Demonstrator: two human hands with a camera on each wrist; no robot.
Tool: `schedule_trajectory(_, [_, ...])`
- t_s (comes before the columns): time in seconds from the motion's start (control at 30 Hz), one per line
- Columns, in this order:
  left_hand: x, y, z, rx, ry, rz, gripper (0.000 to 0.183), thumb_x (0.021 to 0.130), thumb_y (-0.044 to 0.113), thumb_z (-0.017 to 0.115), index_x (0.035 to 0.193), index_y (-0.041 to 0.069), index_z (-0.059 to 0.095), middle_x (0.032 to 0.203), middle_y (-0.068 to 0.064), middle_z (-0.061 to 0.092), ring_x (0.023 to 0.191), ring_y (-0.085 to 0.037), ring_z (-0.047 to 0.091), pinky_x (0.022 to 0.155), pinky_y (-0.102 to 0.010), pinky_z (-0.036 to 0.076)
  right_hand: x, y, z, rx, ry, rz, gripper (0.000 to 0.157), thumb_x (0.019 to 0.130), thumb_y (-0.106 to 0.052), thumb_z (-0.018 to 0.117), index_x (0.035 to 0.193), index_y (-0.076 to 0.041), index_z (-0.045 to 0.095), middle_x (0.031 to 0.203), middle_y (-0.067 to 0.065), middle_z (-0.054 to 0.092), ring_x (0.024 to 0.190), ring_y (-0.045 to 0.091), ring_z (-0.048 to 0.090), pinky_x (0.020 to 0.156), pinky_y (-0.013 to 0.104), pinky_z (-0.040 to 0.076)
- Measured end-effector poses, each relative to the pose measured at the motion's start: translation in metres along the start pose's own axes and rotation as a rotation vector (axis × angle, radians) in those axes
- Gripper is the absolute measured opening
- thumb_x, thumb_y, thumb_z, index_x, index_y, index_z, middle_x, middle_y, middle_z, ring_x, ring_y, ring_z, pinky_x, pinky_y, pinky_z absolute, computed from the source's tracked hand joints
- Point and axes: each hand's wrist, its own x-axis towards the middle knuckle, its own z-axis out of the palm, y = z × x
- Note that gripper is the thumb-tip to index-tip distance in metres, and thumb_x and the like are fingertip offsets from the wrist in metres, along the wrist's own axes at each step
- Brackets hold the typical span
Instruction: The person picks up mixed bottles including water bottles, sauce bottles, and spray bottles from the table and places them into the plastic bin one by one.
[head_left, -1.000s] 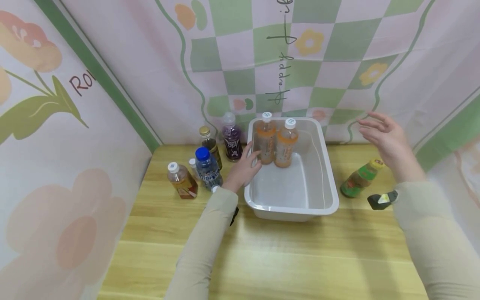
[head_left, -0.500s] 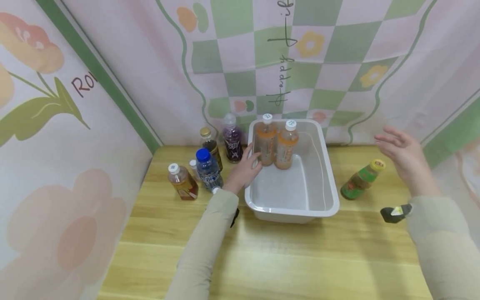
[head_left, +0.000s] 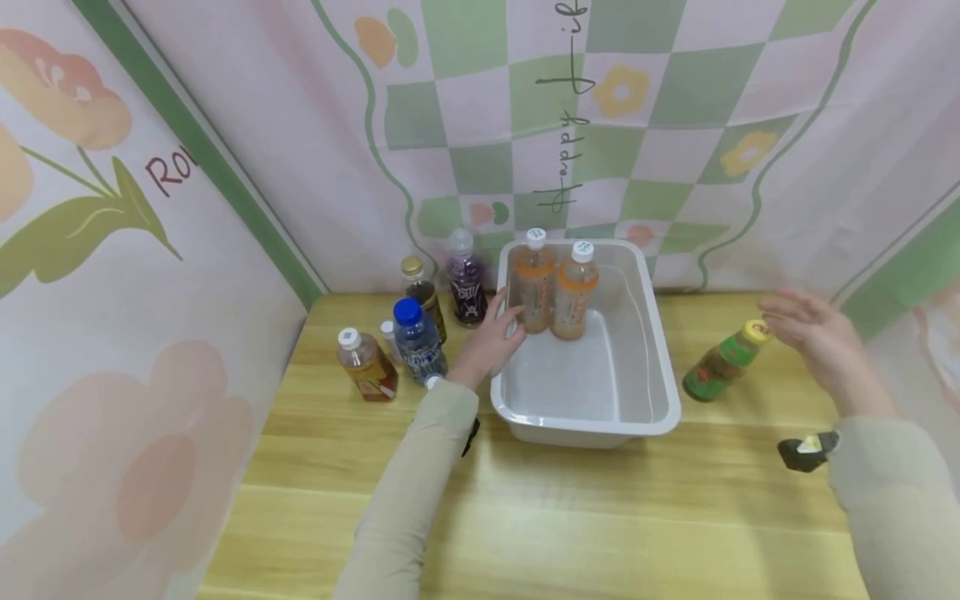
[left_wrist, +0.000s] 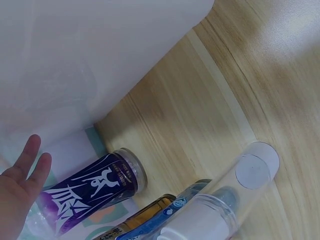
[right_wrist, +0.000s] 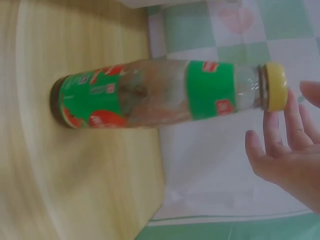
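In the head view my left hand (head_left: 491, 342) rests at the left rim of a white plastic tub (head_left: 577, 421), fingers spread. The left wrist view shows two of its straight fingers (left_wrist: 40, 172) by the tub's outer wall. Two orange-labelled bottles with white caps, one at the left (head_left: 534, 292) and one at the right (head_left: 573, 300), stand inside the tub. My right hand (head_left: 817, 342), blurred and holding nothing, is beside the yellow cap of a green-labelled clear bottle (head_left: 722, 367) that stands right of the tub. In the right wrist view its loosely bent fingers (right_wrist: 295, 132) are close to that cap.
Left of the tub stand a purple bottle (head_left: 467, 292), a gold-capped bottle (head_left: 422, 287), a blue-capped bottle (head_left: 420, 346) and a brown drink bottle (head_left: 367, 367). Small white-capped containers are partly hidden among them. A patterned curtain (head_left: 465, 108) hangs behind the wooden table (head_left: 570, 525).
My right hand has come down and slightly to the right, towards the yellow cap of the green-labelled bottle. The left hand keeps its place at the tub's rim.
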Motion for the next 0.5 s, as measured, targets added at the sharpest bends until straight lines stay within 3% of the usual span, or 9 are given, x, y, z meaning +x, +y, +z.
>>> schedule_trajectory(0.1, [0.001, -0.001, 0.001, 0.002, 0.003, 0.007, 0.053, 0.098, 0.044, 0.033, 0.147, 0.025, 0.036, 0.162, 0.014, -0.006, 0.139, -0.034, 0.038, 0.105, -0.056, 0.042, -0.001, 0.008, -0.004, 0.097, -0.067, -0.026, 0.058, 0.099, -0.011, 0.047, 0.148, -0.032, 0.024, 0.116, -0.036, 0.054, 0.102, -0.019, 0.050, 0.120, 0.017, 0.000])
schedule_trajectory(0.17, [0.001, -0.001, 0.001, 0.003, 0.004, 0.009, 0.053, 0.098, 0.044, 0.033, 0.147, 0.025, 0.036, 0.162, 0.014, -0.006, 0.139, -0.034, 0.038, 0.105, -0.056, 0.043, -0.001, 0.010, -0.005, 0.075, -0.086, -0.033, 0.059, 0.099, -0.007, 0.045, 0.148, -0.033, 0.023, 0.117, -0.037, 0.053, 0.101, -0.020, 0.049, 0.120, 0.020, -0.002])
schedule_trajectory(0.2, [0.001, -0.001, 0.001, 0.002, 0.004, 0.009, 0.053, 0.098, 0.044, 0.033, 0.147, 0.025, 0.036, 0.162, 0.014, -0.006, 0.139, -0.034, 0.038, 0.104, -0.056, 0.043, -0.001, 0.011, -0.006, 0.041, -0.083, -0.031, 0.060, 0.099, -0.008, 0.045, 0.148, -0.033, 0.023, 0.117, -0.038, 0.052, 0.101, -0.020, 0.048, 0.121, 0.018, 0.005])
schedule_trajectory(0.4, [0.001, -0.001, 0.001, -0.001, 0.003, 0.007, 0.053, 0.098, 0.044, 0.033, 0.147, 0.025, 0.036, 0.162, 0.014, -0.006, 0.138, -0.034, 0.039, 0.105, -0.055, 0.042, 0.001, 0.015, -0.005, 0.070, -0.107, 0.016, 0.069, 0.096, -0.004, 0.050, 0.151, -0.033, 0.018, 0.113, -0.039, 0.053, 0.099, -0.019, 0.048, 0.119, 0.045, -0.018])
schedule_trajectory(0.43, [0.001, -0.001, 0.001, 0.000, 0.003, 0.008, 0.053, 0.098, 0.044, 0.033, 0.147, 0.025, 0.036, 0.162, 0.014, -0.006, 0.138, -0.034, 0.039, 0.105, -0.055, 0.043, 0.002, 0.015, -0.004, 0.101, -0.113, 0.026, 0.071, 0.095, -0.002, 0.051, 0.150, -0.033, 0.018, 0.112, -0.039, 0.054, 0.098, -0.019, 0.049, 0.112, 0.049, -0.026])
schedule_trajectory(0.5, [0.001, -0.001, 0.001, 0.002, 0.002, 0.008, 0.053, 0.098, 0.044, 0.033, 0.147, 0.025, 0.036, 0.162, 0.014, -0.006, 0.138, -0.034, 0.039, 0.105, -0.054, 0.043, 0.003, 0.015, -0.003, 0.098, -0.110, 0.038, 0.072, 0.094, -0.001, 0.053, 0.149, -0.035, 0.021, 0.110, -0.038, 0.053, 0.095, -0.018, 0.051, 0.109, 0.055, -0.027])
